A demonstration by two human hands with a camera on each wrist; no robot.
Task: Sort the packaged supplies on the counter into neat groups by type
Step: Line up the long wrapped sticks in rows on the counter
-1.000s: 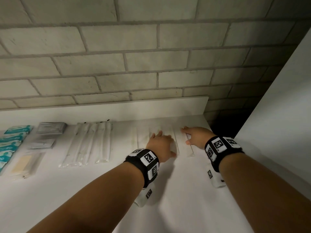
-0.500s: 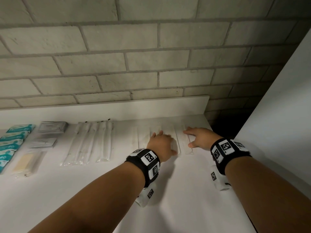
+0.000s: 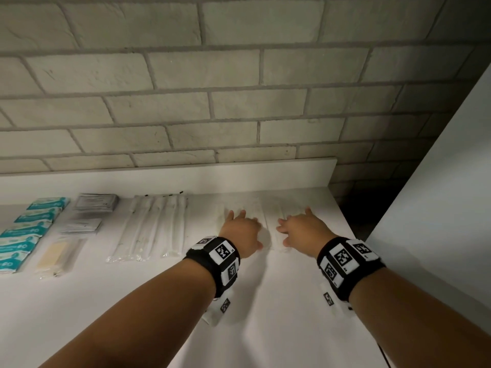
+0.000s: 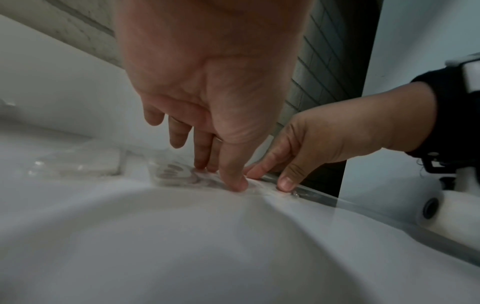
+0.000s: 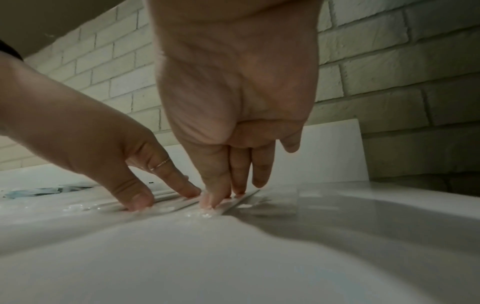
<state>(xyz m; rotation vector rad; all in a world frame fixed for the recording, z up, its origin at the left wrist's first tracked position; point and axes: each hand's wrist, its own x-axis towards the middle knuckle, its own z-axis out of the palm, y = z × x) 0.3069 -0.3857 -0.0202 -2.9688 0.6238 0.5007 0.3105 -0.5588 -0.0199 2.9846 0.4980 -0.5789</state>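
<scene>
While pressing flat, extended fingers of left hand (image 3: 240,231) and right hand (image 3: 303,229) on the clear slim packets (image 3: 271,224) at the surface's (image 3: 265,328) back right, gripping nothing, right now further left, closing the row's last gap.

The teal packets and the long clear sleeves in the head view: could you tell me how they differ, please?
The teal packets are short, opaque and printed; the long clear sleeves are slender, see-through and hold white contents. The teal packets sit at the counter's far left, the sleeves nearer the hands. Both lie flat in neat rows, untouched.
</scene>
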